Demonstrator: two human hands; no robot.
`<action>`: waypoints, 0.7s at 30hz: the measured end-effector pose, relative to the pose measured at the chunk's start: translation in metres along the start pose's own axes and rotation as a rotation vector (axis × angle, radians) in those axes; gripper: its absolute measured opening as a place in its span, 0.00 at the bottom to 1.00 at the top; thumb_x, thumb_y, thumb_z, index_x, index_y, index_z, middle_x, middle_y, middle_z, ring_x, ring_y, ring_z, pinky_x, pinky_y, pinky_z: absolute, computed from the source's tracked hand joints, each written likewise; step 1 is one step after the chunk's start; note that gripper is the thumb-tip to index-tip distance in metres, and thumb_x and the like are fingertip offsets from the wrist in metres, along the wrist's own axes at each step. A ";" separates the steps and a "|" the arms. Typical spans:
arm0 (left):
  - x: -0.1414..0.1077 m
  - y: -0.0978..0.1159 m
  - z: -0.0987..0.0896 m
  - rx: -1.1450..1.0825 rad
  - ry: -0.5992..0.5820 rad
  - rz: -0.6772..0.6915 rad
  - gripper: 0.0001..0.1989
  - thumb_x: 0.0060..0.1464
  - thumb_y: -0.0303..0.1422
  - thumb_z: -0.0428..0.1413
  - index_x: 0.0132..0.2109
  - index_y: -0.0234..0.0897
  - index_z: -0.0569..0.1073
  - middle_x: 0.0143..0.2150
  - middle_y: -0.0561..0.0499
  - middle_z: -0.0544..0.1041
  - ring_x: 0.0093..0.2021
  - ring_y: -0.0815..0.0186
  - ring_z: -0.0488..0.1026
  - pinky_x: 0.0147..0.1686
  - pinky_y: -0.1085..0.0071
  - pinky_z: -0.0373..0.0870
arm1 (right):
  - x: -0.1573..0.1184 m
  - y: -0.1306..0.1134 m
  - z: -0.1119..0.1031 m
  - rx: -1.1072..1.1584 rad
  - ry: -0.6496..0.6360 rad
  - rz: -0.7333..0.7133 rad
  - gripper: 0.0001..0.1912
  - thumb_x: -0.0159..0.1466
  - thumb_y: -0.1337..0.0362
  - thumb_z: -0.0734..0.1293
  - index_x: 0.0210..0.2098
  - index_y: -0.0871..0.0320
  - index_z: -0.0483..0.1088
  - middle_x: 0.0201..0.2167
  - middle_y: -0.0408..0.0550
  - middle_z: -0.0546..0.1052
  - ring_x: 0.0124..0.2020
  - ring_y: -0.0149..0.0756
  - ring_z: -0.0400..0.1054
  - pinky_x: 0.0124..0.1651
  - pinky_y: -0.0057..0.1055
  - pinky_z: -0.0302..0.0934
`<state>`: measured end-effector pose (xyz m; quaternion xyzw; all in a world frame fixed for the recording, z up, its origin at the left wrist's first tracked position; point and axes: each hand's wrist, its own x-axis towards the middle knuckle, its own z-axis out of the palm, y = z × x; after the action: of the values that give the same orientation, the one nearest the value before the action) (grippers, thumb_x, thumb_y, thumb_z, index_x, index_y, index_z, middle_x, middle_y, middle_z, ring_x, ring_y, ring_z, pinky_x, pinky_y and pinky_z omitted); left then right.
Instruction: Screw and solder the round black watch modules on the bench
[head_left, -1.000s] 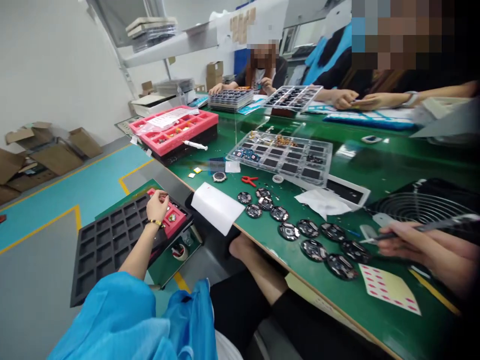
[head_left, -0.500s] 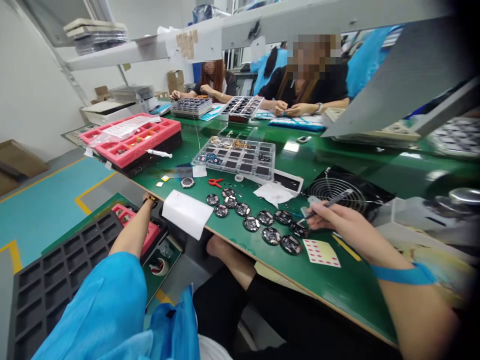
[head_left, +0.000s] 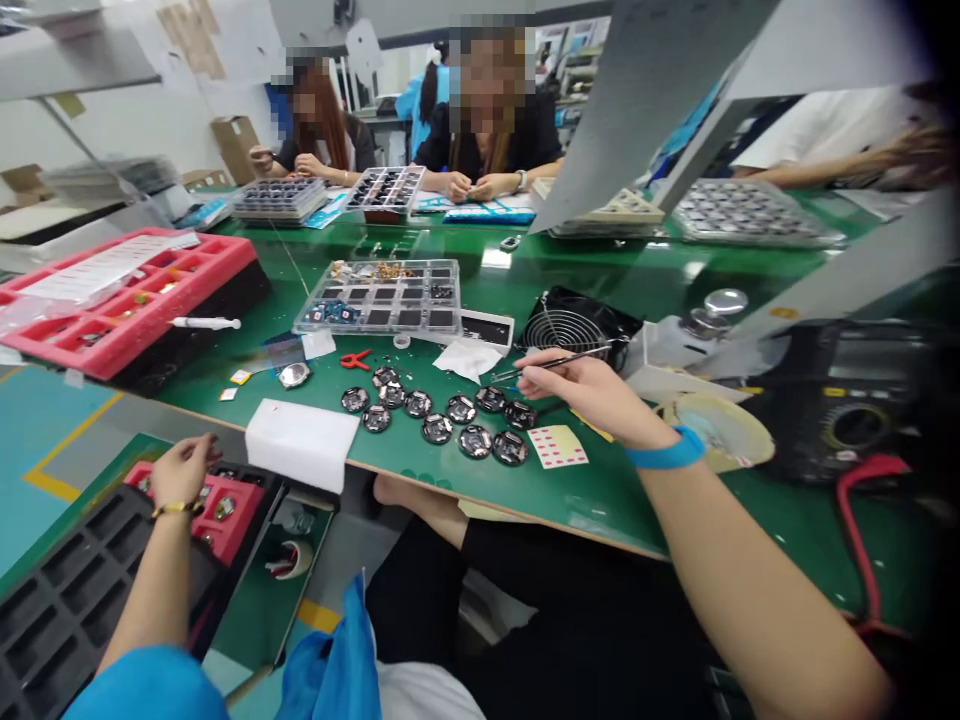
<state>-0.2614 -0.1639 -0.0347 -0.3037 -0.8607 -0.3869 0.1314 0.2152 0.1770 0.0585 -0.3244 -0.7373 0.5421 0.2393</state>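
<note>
Tweezers (head_left: 541,366) are held in my right hand (head_left: 574,385), above the green table, their tips pointing left. Below the tips lie several round black watch-like modules (head_left: 475,441) with small parts showing inside. A yellow card with pink dots (head_left: 558,447) lies close below my right hand. On the left, my left hand (head_left: 184,470) is over a pink foam tray (head_left: 234,530) on a lower shelf; its fingers are pinched together, and what is in them is too small to make out. A white foam sheet (head_left: 301,440) hangs over the table edge to its right.
A clear compartment box (head_left: 382,318) of parts stands mid-table, near a red clamp (head_left: 355,359) and a fan (head_left: 566,325). At the left are a larger pink tray (head_left: 120,300) and a syringe (head_left: 206,323); at the right, a multimeter (head_left: 851,420). Two people sit opposite.
The view has turned to the right. My left hand has come up into view above the lower pink tray. My right hand has lifted the tweezers off the black modules, their tips now pointing left.
</note>
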 end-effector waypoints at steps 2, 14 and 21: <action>-0.016 0.000 -0.012 -0.068 0.022 -0.091 0.21 0.62 0.52 0.57 0.31 0.41 0.76 0.18 0.58 0.76 0.21 0.62 0.75 0.22 0.68 0.73 | 0.000 -0.001 0.002 0.022 -0.014 -0.039 0.30 0.63 0.39 0.73 0.49 0.59 0.76 0.39 0.53 0.81 0.43 0.46 0.77 0.51 0.44 0.74; -0.091 0.194 0.036 -0.426 -0.338 0.436 0.06 0.64 0.36 0.61 0.46 0.44 0.77 0.45 0.50 0.82 0.47 0.58 0.80 0.51 0.59 0.77 | 0.041 -0.047 0.032 -0.197 -0.273 -0.154 0.19 0.68 0.49 0.69 0.46 0.58 0.78 0.43 0.52 0.81 0.43 0.45 0.76 0.49 0.42 0.72; -0.098 0.265 0.090 -0.391 -0.447 0.737 0.07 0.65 0.35 0.61 0.49 0.44 0.77 0.51 0.46 0.80 0.54 0.54 0.76 0.58 0.51 0.72 | 0.037 -0.028 0.015 -0.142 -0.296 -0.028 0.18 0.66 0.49 0.71 0.42 0.59 0.75 0.34 0.50 0.81 0.38 0.41 0.77 0.46 0.38 0.72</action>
<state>-0.0184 -0.0015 0.0158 -0.6837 -0.6138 -0.3946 0.0120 0.1730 0.1890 0.0811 -0.2468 -0.8055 0.5270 0.1120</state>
